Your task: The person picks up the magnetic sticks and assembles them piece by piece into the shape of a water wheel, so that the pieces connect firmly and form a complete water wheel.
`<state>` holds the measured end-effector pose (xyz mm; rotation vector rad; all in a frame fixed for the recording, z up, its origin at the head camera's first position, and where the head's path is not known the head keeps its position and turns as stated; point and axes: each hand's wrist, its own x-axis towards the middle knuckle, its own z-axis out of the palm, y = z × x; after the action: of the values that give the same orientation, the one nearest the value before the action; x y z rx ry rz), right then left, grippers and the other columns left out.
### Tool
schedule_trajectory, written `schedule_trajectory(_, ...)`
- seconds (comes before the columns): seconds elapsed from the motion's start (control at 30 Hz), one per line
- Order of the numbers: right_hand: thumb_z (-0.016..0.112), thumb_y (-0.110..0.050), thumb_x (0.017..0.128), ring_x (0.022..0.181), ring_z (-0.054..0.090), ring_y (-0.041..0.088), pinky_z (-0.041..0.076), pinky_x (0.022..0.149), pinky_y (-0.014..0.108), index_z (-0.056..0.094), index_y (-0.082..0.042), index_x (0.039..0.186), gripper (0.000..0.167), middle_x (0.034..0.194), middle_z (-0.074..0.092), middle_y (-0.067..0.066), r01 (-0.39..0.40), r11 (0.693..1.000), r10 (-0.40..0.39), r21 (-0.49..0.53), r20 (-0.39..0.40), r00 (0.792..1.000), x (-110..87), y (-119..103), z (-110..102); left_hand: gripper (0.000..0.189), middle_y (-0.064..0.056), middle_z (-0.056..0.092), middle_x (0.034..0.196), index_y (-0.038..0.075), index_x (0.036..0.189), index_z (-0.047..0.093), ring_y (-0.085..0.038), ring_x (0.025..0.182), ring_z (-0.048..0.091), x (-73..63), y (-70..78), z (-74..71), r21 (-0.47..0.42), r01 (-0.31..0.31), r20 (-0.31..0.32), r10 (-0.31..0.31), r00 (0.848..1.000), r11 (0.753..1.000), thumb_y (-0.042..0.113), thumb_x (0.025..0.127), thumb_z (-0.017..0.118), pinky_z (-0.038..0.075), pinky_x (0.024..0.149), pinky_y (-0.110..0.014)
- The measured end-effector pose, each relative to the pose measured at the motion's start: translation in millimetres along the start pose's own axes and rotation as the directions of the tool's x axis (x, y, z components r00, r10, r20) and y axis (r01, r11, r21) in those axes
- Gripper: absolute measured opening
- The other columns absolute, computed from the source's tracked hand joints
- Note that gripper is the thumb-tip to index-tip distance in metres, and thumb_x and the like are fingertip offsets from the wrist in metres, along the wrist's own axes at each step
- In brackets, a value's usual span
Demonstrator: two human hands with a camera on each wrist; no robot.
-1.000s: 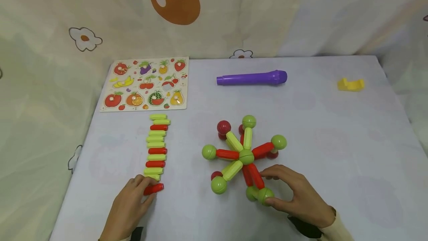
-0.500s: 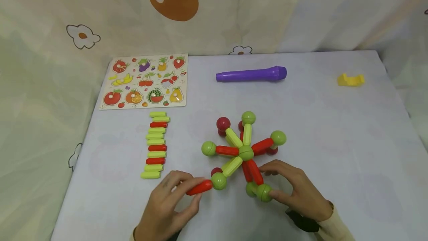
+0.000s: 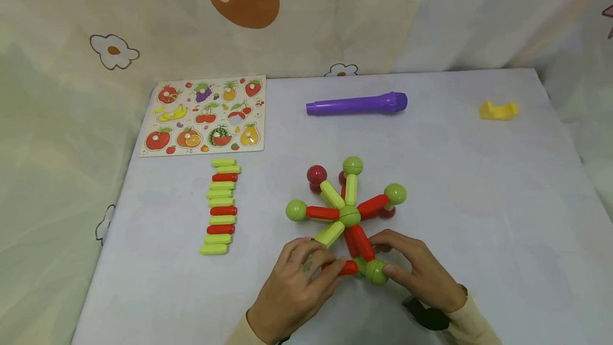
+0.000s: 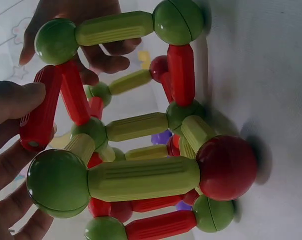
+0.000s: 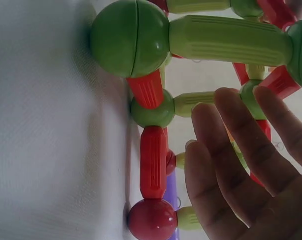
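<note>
The left hand [image 3: 297, 286] pinched a red stick [image 3: 349, 268] low in the middle of the head view, its tip close to a green ball [image 3: 376, 272]. The right hand [image 3: 421, 273] had loose, stretched fingers and its thumb at that ball. The ball-and-stick toy [image 3: 349, 216] stood mid-frame. Left of it lay a row of sticks [image 3: 223, 211], below the fruit puzzle board [image 3: 190, 118].

Surface [image 3: 460, 190]: white. Directly upon it: fruit puzzle board [image 3: 190, 114], far left; purple microphone [image 3: 356, 104], far centre; yellow piece [image 3: 499, 112], far right; eleven loose rods [image 3: 222, 202], in column; ball-and-rod structure [image 3: 349, 215], standing near centre.
</note>
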<state>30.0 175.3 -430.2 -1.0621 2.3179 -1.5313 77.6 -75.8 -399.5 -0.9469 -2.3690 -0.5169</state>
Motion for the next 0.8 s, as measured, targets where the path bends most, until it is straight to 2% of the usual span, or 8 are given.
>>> schedule_trajectory(0.07, 0.058, -0.012, 0.093, 0.097, 0.06, 0.009, 0.051, 0.081, 0.033, 0.059, -0.019, 0.122, 0.03, 0.11, 0.064, -0.007, 0.001, 1.0, -0.001, 0.008, 0.0, 1.0, 0.1, 0.1, 0.3, 0.015, 0.004, 0.06, 0.087, 0.015, 0.101, 0.074, -0.021, 0.094, 0.057, 0.0, -0.3, 0.8, -0.012, -0.007, 0.0, 0.007, 1.0, 1.0, 0.02, 0.089, 0.065, 0.047, 0.088, -0.038)
schedule_trajectory(0.17, 0.057, -0.011, 0.093, 0.096, 0.06, 0.01, 0.051, 0.08, 0.033, 0.059, -0.017, 0.121, 0.029, 0.109, 0.065, -0.005, 0.019, 1.0, -0.018, 0.025, -0.005, 1.0, 1.0, 0.8, 1.3, 0.027, 0.005, 0.06, 0.086, 0.016, 0.102, 0.074, -0.022, 0.096, 0.057, 0.2, -0.2, 2.6, -0.02, -0.024, -0.009, 0.024, 1.0, 0.999, 0.02, 0.098, 0.048, 0.046, 0.091, -0.039)
schedule_trajectory(0.23, 0.056, -0.012, 0.094, 0.096, 0.06, 0.01, 0.051, 0.08, 0.033, 0.06, -0.016, 0.12, 0.027, 0.109, 0.065, -0.004, 0.029, 0.999, -0.029, 0.035, -0.008, 1.0, 1.9, 1.3, 2.3, 0.031, 0.005, 0.06, 0.085, 0.016, 0.102, 0.074, -0.023, 0.098, 0.057, 0.7, 0.1, 4.2, -0.015, -0.032, -0.014, 0.032, 0.999, 0.999, 0.02, 0.1, 0.043, 0.045, 0.093, -0.042)
schedule_trajectory(0.43, 0.055, -0.016, 0.096, 0.095, 0.06, 0.01, 0.05, 0.081, 0.033, 0.061, -0.013, 0.119, 0.024, 0.108, 0.065, -0.002, 0.024, 0.998, -0.023, 0.057, -0.007, 1.0, 2.4, 1.8, 4.8, 0.034, 0.006, 0.062, 0.086, 0.016, 0.103, 0.074, -0.026, 0.11, 0.057, 2.5, 2.0, 7.9, -0.003, -0.031, 0.009, 0.031, 0.999, 1.0, 0.02, 0.101, 0.04, 0.042, 0.099, -0.05)
schedule_trajectory(0.8, 0.055, -0.017, 0.097, 0.094, 0.06, 0.012, 0.05, 0.082, 0.031, 0.06, -0.01, 0.119, 0.024, 0.107, 0.065, 0.0, 0.042, 0.994, -0.043, 0.105, 0.007, 0.999, 2.8, 3.5, 7.5, 0.032, 0.006, 0.062, 0.086, 0.017, 0.102, 0.074, -0.026, 0.111, 0.057, 3.9, 1.2, 10.2, 0.017, -0.037, 0.002, 0.037, 0.999, 0.999, 0.019, 0.098, 0.043, 0.041, 0.1, -0.05)
